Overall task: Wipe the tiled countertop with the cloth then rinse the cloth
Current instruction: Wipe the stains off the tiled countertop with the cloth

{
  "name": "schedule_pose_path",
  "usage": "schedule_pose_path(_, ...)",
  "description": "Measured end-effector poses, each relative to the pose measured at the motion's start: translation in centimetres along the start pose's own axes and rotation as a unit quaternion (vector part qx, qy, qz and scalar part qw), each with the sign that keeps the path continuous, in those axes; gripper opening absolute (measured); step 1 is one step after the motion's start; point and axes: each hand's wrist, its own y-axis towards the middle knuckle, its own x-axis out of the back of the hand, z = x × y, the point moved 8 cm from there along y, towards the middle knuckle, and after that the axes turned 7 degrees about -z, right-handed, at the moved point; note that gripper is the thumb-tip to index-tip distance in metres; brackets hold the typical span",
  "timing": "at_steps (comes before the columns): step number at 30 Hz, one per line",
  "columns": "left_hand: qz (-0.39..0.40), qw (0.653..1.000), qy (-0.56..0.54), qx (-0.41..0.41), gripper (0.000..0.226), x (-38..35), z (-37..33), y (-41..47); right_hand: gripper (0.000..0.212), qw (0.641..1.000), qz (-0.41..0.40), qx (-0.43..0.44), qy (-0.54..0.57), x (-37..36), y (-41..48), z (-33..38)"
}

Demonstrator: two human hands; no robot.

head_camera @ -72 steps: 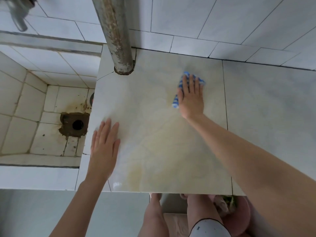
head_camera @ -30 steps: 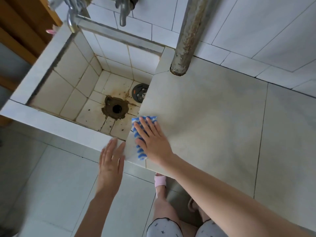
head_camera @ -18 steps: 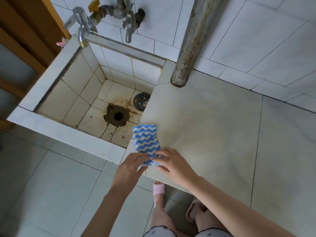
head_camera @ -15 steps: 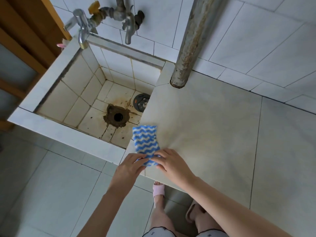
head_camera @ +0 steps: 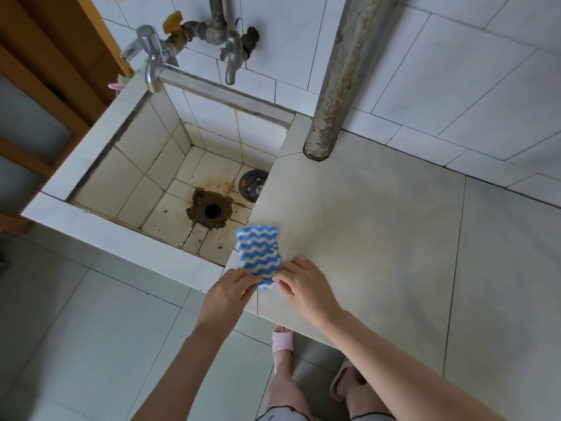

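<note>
A small cloth (head_camera: 258,252) with blue and white zigzag stripes lies flat at the front left corner of the pale tiled countertop (head_camera: 379,232), beside the sink. My left hand (head_camera: 227,291) pinches the cloth's near left corner. My right hand (head_camera: 305,284) pinches its near right corner. Both hands sit at the countertop's front edge.
A tiled sink basin (head_camera: 170,177) with a stained drain hole (head_camera: 211,210) and a round black stopper (head_camera: 253,185) lies left of the counter. Two taps (head_camera: 153,60) (head_camera: 232,56) hang over its back wall. A rusty vertical pipe (head_camera: 337,86) stands at the counter's back left corner.
My right hand wiped the cloth across the counter to the front left corner. My left hand then came up, and both hands now pinch the cloth's near edge.
</note>
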Motion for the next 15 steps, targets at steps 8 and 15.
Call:
schedule_pose_path(8, 0.003, 0.991, -0.123, 0.045, 0.014, 3.1, -2.5, 1.9, 0.025, 0.980, 0.033, -0.118, 0.156, 3.5, 0.5, -1.0)
schedule_pose_path(15, -0.031, 0.985, -0.162, 0.041, 0.015, 5.6, -4.0, 5.3, 0.011, 0.942, 0.048, -0.209, 0.257, 6.8, 3.1, -1.7)
